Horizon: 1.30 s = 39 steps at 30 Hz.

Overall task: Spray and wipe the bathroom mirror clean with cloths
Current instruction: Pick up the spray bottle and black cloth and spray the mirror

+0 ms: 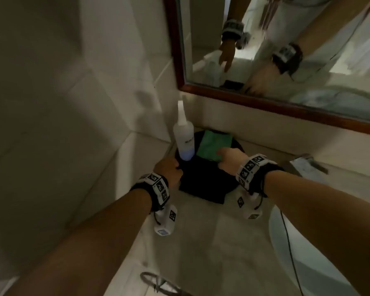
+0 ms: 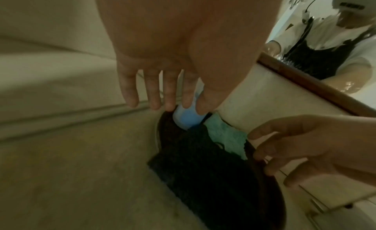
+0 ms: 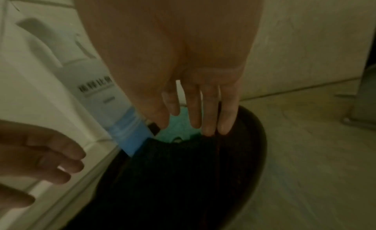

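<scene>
A white spray bottle [image 1: 183,135] with blue liquid stands in the counter's back left corner, on the edge of a dark round tray [image 3: 258,145]. A folded green cloth [image 1: 214,146] and a black cloth [image 1: 203,180] lie on the tray. My left hand [image 1: 169,167] is at the bottle's base [image 2: 185,119], fingers straight, holding nothing. My right hand [image 1: 229,159] hovers with straight fingers [image 3: 207,117] over the near edge of the green cloth [image 3: 179,129]; whether it touches is unclear. The wood-framed mirror [image 1: 286,50] hangs above and reflects both hands.
A tiled wall closes the left side, right beside the bottle. A metal faucet [image 1: 303,165] stands to the right of the tray, with the sink basin [image 1: 297,253] below it. The beige countertop [image 1: 212,242] runs toward me. A metal ring [image 1: 158,283] lies at its near edge.
</scene>
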Each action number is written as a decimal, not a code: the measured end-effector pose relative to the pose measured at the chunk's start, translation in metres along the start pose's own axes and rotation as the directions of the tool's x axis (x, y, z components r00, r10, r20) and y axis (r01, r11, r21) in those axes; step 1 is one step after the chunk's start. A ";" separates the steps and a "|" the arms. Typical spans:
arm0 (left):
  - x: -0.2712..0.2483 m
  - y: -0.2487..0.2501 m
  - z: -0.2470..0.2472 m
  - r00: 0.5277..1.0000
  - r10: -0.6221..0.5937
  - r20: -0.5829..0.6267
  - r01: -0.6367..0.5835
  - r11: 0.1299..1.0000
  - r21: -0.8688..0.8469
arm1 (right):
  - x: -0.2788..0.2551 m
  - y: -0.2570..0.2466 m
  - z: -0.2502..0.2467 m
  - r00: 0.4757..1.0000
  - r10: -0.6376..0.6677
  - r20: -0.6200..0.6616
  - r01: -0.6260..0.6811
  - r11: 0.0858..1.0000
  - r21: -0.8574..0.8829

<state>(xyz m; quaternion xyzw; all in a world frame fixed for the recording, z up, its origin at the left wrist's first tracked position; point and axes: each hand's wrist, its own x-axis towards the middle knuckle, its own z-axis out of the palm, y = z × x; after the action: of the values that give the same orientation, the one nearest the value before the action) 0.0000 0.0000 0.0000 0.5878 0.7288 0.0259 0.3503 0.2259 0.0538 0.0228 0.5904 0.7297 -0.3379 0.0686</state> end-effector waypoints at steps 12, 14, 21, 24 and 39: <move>0.042 0.016 0.068 0.986 -0.136 -0.100 0.144 0.987 0.075 | 0.010 0.044 0.056 1.000 0.007 -0.019 -0.007 1.000 -0.031; 0.044 0.019 0.066 0.985 -0.146 -0.091 0.151 0.987 0.051 | 0.011 0.047 0.060 0.999 -0.007 -0.035 0.006 1.000 -0.027; 0.047 0.031 0.061 0.989 -0.122 0.079 0.129 0.988 -0.088 | 0.021 0.047 0.052 0.999 0.008 -0.042 -0.008 1.000 0.013; 0.048 0.032 0.058 0.982 -0.132 0.133 0.150 0.979 -0.138 | 0.026 0.040 0.041 0.994 -0.007 -0.105 0.014 0.998 0.062; 0.001 0.023 0.010 0.917 -0.225 0.328 0.398 0.513 -0.761 | 0.038 -0.081 -0.010 0.925 -0.197 -0.326 0.355 0.753 0.553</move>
<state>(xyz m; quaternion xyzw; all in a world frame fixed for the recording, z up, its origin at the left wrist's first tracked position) 0.0252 0.0040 0.0025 0.2183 0.6913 0.2387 0.6461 0.1443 0.0840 0.0450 0.5034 0.6660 -0.4823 -0.2653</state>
